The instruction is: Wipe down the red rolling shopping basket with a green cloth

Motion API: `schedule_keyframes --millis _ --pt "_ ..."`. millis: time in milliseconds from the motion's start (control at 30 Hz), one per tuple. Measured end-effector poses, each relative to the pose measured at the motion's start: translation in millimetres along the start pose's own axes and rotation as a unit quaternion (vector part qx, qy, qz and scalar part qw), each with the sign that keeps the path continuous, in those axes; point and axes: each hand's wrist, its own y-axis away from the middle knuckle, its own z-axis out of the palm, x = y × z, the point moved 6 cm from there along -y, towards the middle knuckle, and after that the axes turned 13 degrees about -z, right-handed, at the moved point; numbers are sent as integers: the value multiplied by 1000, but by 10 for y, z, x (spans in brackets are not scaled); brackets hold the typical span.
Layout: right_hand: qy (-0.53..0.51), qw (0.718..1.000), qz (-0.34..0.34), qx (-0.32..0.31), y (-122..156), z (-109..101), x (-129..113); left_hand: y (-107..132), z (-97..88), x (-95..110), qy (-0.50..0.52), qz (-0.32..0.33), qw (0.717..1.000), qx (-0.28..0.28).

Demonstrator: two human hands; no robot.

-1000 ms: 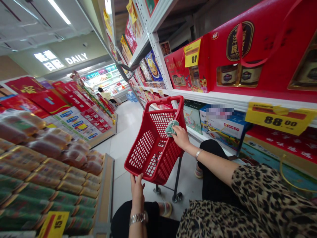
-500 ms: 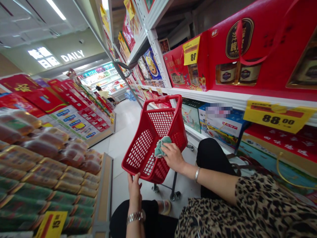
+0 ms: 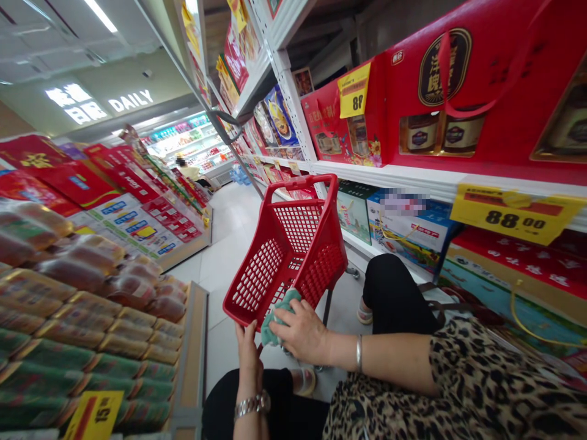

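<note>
A red plastic shopping basket (image 3: 279,256) on a wheeled frame stands tilted in the aisle in front of me. My left hand (image 3: 247,353) holds its near bottom edge from below, fingers pressed against the plastic. My right hand (image 3: 300,330) presses a bunched green cloth (image 3: 274,316) against the basket's near lower corner, right beside my left hand. The basket holds nothing that I can see.
Shelves with red gift boxes (image 3: 458,91) and yellow price tags (image 3: 513,214) run along the right. A low display of wrapped packages (image 3: 82,305) fills the left. The tiled aisle (image 3: 229,232) runs ahead; a person (image 3: 188,171) is far down it.
My right hand has slid the green cloth down from the basket's upper right rim to its near lower corner. The basket has tipped slightly. My left hand stayed at the bottom edge.
</note>
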Motion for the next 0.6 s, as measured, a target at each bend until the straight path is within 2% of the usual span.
schedule_keyframes --millis 133,267,333,467,600 --pt "9 1000 -2 -21 -60 10 6 148 142 53 70 12 997 -21" --pt "13 1000 -9 -5 -81 -13 9 243 224 77 114 72 991 -7" --pt "18 1000 -11 2 -73 -13 4 261 243 48 117 71 990 -13" --pt "24 1000 -9 14 -38 2 -1 213 207 -70 89 20 996 -7" --pt "34 999 -13 39 -1 41 -5 91 105 -111 40 35 998 17"
